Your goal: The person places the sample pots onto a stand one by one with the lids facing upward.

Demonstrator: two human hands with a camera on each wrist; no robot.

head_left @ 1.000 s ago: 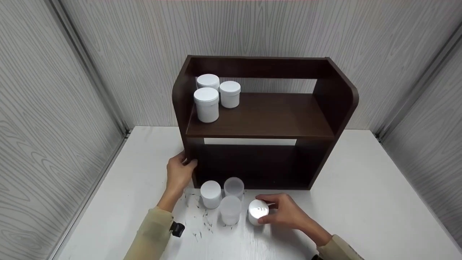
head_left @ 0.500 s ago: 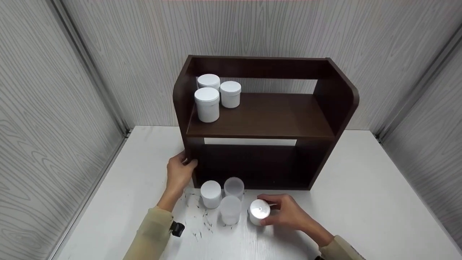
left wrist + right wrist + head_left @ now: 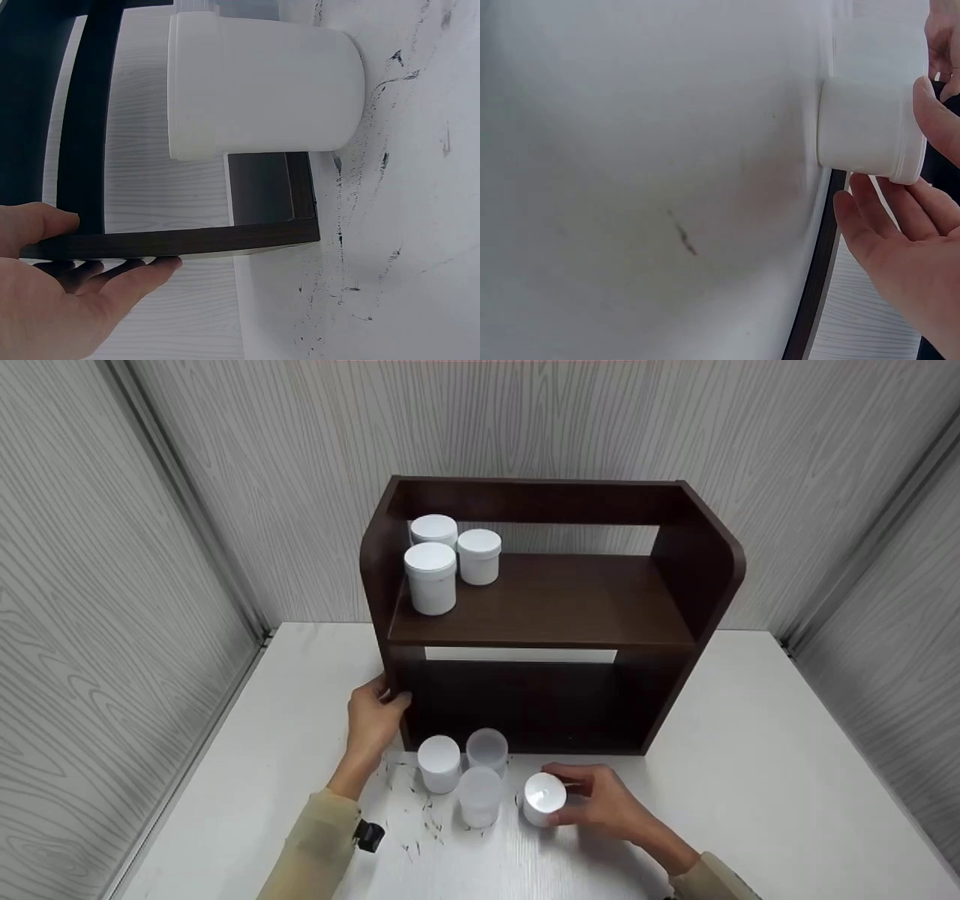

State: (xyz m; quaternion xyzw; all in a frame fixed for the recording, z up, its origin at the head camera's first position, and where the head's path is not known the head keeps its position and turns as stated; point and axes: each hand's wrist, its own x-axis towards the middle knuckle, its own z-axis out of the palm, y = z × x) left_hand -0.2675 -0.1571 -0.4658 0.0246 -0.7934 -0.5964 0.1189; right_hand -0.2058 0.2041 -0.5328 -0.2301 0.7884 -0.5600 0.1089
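Note:
My left hand [image 3: 371,720] grips the left side panel of a dark brown two-tier shelf [image 3: 555,604]; in the left wrist view the thumb [image 3: 49,221] lies on one side of the panel and the fingers on the other. Between thumb and fingers, my right hand [image 3: 604,802] holds a small white lidded jar [image 3: 544,799] upright at the table. Left of that jar stand a translucent cup [image 3: 480,796], a second translucent cup [image 3: 487,751] behind it, and another white lidded jar [image 3: 439,765] nearest the left hand.
On the upper tier, three white lidded jars [image 3: 431,585] cluster at the left end. The white table [image 3: 757,795] carries dark scuff marks at its front left. Wood-grain panels [image 3: 555,420] enclose the back and both sides.
My right hand has shifted slightly rightward with the jar, widening the gap to the translucent cups. The left hand keeps its grip on the shelf.

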